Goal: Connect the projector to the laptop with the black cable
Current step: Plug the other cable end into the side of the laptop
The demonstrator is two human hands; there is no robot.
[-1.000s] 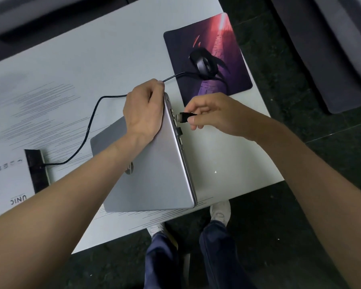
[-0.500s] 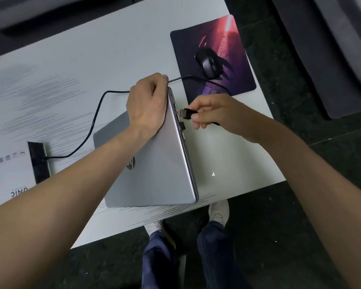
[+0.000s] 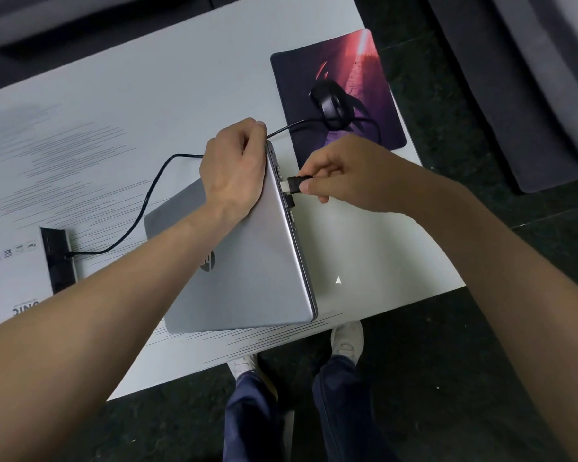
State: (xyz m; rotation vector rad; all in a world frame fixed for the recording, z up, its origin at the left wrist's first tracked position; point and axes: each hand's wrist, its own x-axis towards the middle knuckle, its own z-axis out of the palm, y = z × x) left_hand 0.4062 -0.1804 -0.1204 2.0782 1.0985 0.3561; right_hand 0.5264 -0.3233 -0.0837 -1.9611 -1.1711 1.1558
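A closed silver laptop (image 3: 251, 268) lies on the white table (image 3: 147, 95), its right edge raised. My left hand (image 3: 236, 168) grips the laptop's far right corner and holds it tilted. My right hand (image 3: 344, 171) pinches the black cable's plug (image 3: 292, 185), whose metal tip touches the ports on the laptop's right side. The black cable (image 3: 147, 201) runs from behind my left hand in a curve to the back panel of the white projector (image 3: 10, 271) at the left edge. A small black dongle sits in a port just below the plug.
A dark mouse pad (image 3: 374, 95) with a red and purple picture lies at the table's far right, with a black mouse (image 3: 329, 101) and a loop of cable on it. My legs and white shoes (image 3: 347, 338) stand below the table's front edge. A grey sofa (image 3: 531, 78) is at right.
My right hand has moved the plug slightly down along the laptop's side and closer to the ports. My left hand has kept its hold on the corner.
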